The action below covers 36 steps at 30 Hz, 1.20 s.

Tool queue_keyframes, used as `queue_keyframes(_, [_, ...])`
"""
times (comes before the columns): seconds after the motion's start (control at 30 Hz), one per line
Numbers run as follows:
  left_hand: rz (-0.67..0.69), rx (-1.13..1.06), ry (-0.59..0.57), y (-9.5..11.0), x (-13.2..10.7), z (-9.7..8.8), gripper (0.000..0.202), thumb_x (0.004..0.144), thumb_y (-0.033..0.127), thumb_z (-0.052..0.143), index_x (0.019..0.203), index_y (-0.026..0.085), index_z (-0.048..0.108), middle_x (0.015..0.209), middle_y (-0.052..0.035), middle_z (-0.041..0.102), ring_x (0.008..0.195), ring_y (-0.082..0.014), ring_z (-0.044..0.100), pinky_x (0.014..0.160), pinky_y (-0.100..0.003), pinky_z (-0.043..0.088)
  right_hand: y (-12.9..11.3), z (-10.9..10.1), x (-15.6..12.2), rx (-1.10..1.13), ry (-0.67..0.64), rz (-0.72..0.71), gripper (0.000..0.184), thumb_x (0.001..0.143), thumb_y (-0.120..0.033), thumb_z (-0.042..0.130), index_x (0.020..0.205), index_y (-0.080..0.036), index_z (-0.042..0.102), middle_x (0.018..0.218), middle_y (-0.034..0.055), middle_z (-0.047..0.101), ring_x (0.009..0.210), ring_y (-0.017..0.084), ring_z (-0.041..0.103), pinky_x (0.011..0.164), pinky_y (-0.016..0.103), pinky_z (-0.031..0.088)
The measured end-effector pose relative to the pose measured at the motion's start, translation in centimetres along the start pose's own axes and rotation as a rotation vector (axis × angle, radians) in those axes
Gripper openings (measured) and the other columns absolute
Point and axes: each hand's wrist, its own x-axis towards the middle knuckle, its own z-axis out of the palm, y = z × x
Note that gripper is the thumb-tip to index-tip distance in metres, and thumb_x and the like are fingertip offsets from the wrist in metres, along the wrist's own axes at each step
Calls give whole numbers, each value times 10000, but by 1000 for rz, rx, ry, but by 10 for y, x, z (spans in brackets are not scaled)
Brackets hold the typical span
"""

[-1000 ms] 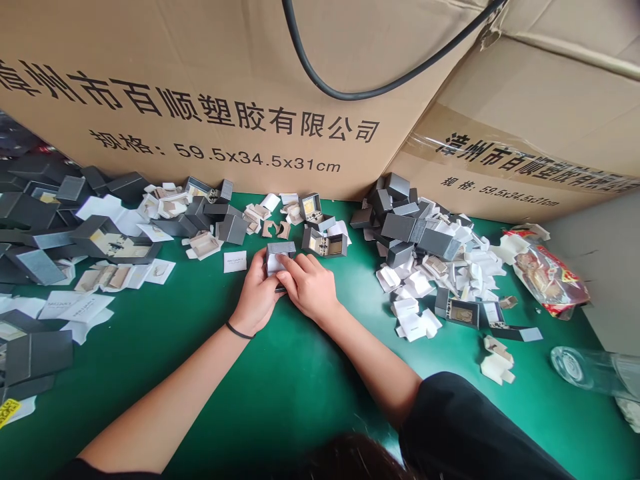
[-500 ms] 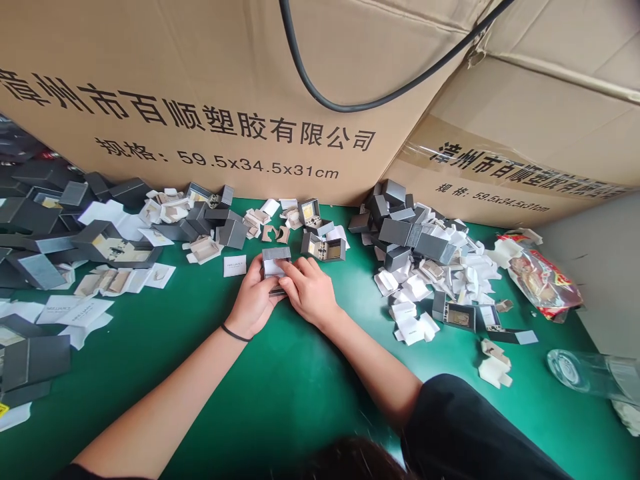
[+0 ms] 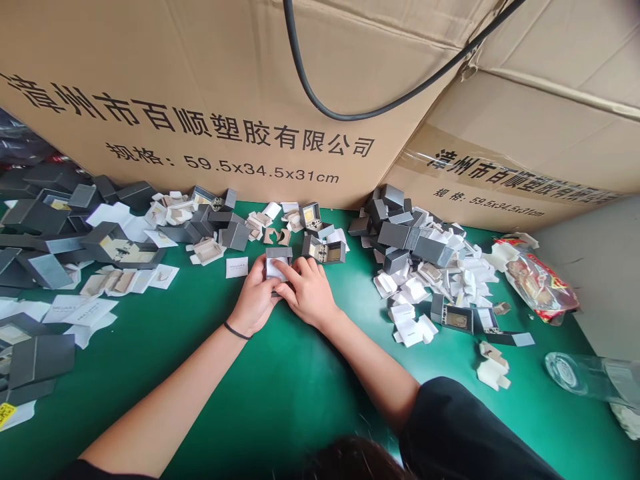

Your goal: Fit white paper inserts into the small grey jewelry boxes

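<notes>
Sitting open in the left hand (image 3: 255, 303), whose grip wraps it, is a small grey box (image 3: 279, 253). The right hand (image 3: 311, 293) touches its white inside (image 3: 273, 272); I cannot tell whether that grip pinches anything. Fingers hide the box's lower part.

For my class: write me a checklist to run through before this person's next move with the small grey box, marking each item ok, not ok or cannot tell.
1. Left hand steadies the small grey box: ok, its fingers hold the side.
2. Box is open: ok, the white lining shows.
3. Right hand is at the box: ok, its fingers reach over the lining.
4. Lining lies flat: cannot tell, fingers cover part of it.
5. Printed card is clear of the hands: ok, it lies apart on the table.
6. Sides are free of loose pieces: not ok, boxes and papers are heaped left and right.
</notes>
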Motion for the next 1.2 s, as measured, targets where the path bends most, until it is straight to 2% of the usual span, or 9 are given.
queue_keyframes(0.23, [-3,-78,-6,-1,0,-1,425,599,84,610,984,240,520,862,30,574,685,-90,552,575,-200,484,1,3,1,-7,75,-40,479,910,-545,362,1266,-256,500,942,47,531,871,186,433,758,292,322])
queue_keyframes(0.47, [23,-110,-45,-2,1,-5,449,593,45,598,990,242,524,809,32,584,680,-102,562,563,-203,476,-4,5,2,-15,93,3,432,935,-480,365,1269,-241,500,968,51,558,896,193,441,778,299,323])
queue_keyframes(0.6, [13,-195,-71,-1,2,-10,442,606,33,596,999,226,538,799,18,615,681,-113,594,594,-228,503,-2,4,-1,22,150,-88,394,953,-419,358,1283,-260,503,1013,50,561,940,183,454,819,300,336])
queue_keyframes(0.7, [2,-256,-101,4,-2,-18,430,641,17,590,1027,203,558,868,-21,653,789,-146,637,688,-285,541,3,1,-4,111,278,-116,396,972,-346,306,1318,-243,469,1080,63,564,981,178,472,869,313,355])
queue_keyframes(0.83, [-7,-336,-135,14,-16,-38,394,705,16,563,1060,188,572,1011,-73,668,1039,-223,613,857,-418,527,1,4,-7,253,389,26,392,965,-292,297,1277,-168,497,964,71,614,906,167,528,840,298,418])
queue_keyframes(0.93, [9,-411,-115,23,-24,-57,308,742,47,522,1011,173,602,1022,-80,667,1087,-245,595,880,-422,521,-12,13,-8,327,304,97,351,956,-267,310,1156,-175,583,876,51,626,810,144,566,749,254,458])
queue_keyframes(1.0, [62,-417,-91,30,-24,-67,260,749,54,516,962,163,618,1007,-76,668,1091,-245,594,878,-398,526,-25,22,-3,315,208,84,319,944,-274,347,1111,-204,609,902,37,633,832,139,575,734,240,466])
queue_keyframes(1.07, [114,-368,-81,37,-21,-74,260,740,41,531,954,158,622,981,-73,670,1070,-243,604,867,-386,532,-37,29,6,263,138,70,296,930,-288,388,1125,-235,604,987,23,634,910,144,565,750,239,471])
queue_keyframes(1.2, [155,-320,-95,43,-16,-80,337,714,14,550,1013,160,600,974,-69,666,1024,-238,623,868,-419,531,-52,38,34,114,85,118,334,902,-348,453,1204,-253,558,1119,21,605,1012,186,514,728,268,486])
